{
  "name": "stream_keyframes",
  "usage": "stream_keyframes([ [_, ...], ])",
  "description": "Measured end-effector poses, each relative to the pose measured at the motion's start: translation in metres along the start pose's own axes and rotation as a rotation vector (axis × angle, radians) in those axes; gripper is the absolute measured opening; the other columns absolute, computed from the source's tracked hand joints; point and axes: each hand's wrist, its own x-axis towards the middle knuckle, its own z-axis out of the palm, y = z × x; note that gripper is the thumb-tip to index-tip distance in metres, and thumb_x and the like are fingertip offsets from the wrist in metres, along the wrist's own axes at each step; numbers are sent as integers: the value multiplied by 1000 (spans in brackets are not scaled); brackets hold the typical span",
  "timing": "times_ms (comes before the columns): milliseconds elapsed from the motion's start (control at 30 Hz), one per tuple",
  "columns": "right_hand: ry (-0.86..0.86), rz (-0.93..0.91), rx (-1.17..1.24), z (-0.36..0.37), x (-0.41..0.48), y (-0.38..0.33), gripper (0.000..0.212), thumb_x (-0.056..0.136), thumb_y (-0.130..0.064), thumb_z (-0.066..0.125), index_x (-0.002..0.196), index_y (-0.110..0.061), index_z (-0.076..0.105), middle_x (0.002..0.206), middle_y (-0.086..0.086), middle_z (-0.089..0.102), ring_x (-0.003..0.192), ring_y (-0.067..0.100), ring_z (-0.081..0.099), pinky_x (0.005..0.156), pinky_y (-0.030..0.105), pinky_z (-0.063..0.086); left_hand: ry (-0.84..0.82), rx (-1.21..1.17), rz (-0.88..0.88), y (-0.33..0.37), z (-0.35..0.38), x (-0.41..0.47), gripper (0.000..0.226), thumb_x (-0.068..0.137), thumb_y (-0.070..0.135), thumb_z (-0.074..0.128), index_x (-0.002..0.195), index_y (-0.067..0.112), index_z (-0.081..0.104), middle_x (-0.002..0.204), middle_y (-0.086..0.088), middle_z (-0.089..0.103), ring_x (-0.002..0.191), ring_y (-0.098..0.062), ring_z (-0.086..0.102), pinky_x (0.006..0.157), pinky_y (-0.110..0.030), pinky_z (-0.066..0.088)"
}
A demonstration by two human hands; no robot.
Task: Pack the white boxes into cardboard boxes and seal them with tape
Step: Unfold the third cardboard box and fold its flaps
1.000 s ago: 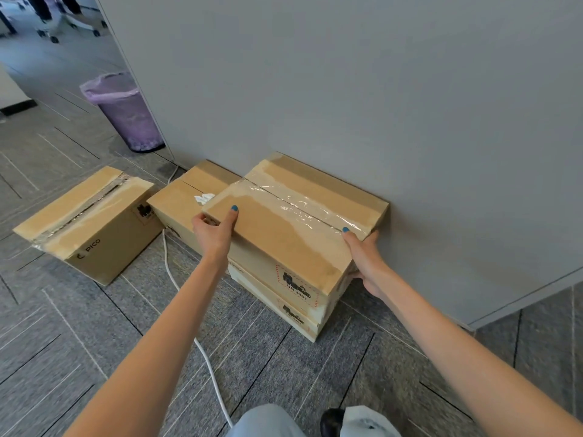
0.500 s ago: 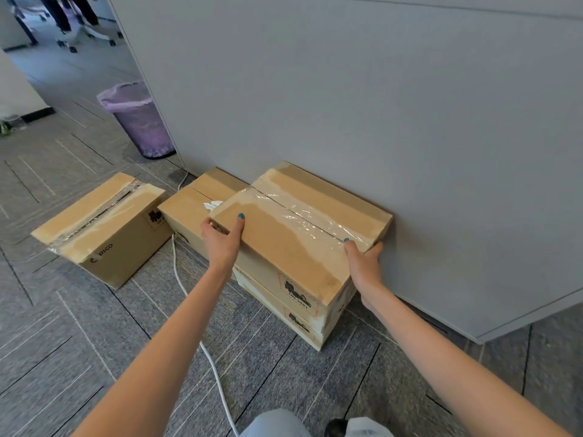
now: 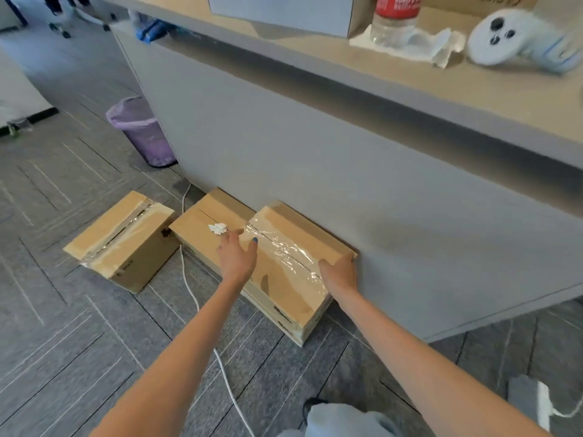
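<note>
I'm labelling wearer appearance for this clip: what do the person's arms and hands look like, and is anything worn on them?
The left forearm and right forearm are bare: no sleeves, watch or bracelet. The left hand has blue polish on its thumbnail; on the right hand no nails show. No rings visible.

Left hand (image 3: 237,257) spreads straight fingers over the left end of the taped box (image 3: 285,279); right hand (image 3: 339,274) grips its right end; the box stands against the grey counter (image 3: 315,152).

Left cardboard box (image 3: 138,272) side faintly reads "PICO"; bottle (image 3: 394,23) red label roughly "NONGFU"; top stacked box (image 3: 293,272) print illegible.
</note>
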Motion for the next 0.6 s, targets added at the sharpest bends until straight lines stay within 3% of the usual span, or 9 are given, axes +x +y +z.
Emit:
stream_keyframes([
  [167,-45,-109,-117,-50,-56,-66,54,92,-18,55,139,-2,33,140,14,41,120,29,49,89,34,44,-116,-61,24,77,-59,-30,35,98,25,52,127,7,57,133,-11,56,125,-27,50,105,-41,40],
  [367,-77,-272,-250,-133,-143,-138,22,96,-19,49,116,-11,52,117,5,57,100,18,55,88,35,48,-212,-17,143,182,-139,-90,26,98,21,49,119,12,62,121,-4,65,111,-20,60,94,-37,49],
  [600,-13,-320,-289,-275,-236,-191,22,98,-20,44,111,-11,60,112,3,61,102,21,58,85,32,48,-336,31,311,339,-203,-180,25,99,17,48,117,11,64,116,-3,66,103,-17,61,86,-32,50],
])
